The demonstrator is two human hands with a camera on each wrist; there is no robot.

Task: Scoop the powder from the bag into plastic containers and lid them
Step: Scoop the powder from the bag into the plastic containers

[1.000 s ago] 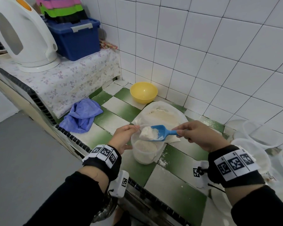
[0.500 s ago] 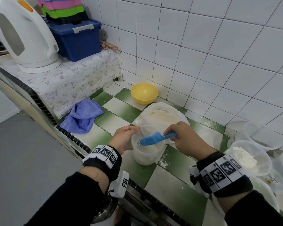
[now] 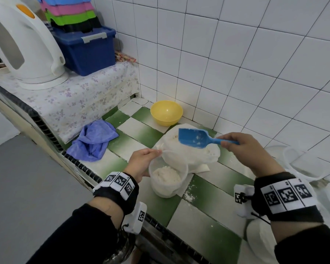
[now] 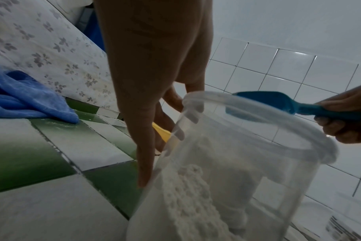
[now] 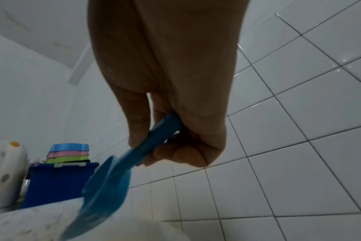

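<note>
Tiled kitchen corner, white wall tiles above a green-and-white checked counter (image 3: 213, 189) dusted with spilled powder. Far left on a raised shelf under a flowered cloth: white electric kettle (image 3: 25, 48), then a blue storage box (image 3: 86, 50) with coloured items stacked on top. Lower down, a crumpled blue cloth (image 3: 93, 141) on the counter edge, and a yellow bowl (image 3: 166, 113) against the wall. Near the front edge, left hand (image 3: 141, 164) curled around the rim and side of a clear plastic container (image 3: 168, 180), steadying it; in the left wrist view, fingers (image 4: 144, 146) running down the outside wall. Inside, powder (image 3: 166, 175) filling roughly the lower half. Directly behind and touching the container, the open white bag (image 3: 191, 155) with more powder in it. Above the bag, a blue scoop (image 3: 193, 138), bowl nearly empty with only specks clinging, pinched by its handle in the right hand (image 3: 250, 149), thumb and curled fingers closed on it as the right wrist view confirms. Further right, more clear containers (image 3: 301, 164) waiting, at least partly cut off by the frame. Step in hand, judging from the emptied scoop held over the bag: between loads, heading for a refill. Next move: dip the scoop into the bag mouth, lift level, tip over the held container without knocking its rim; lidding not yet due.
</note>
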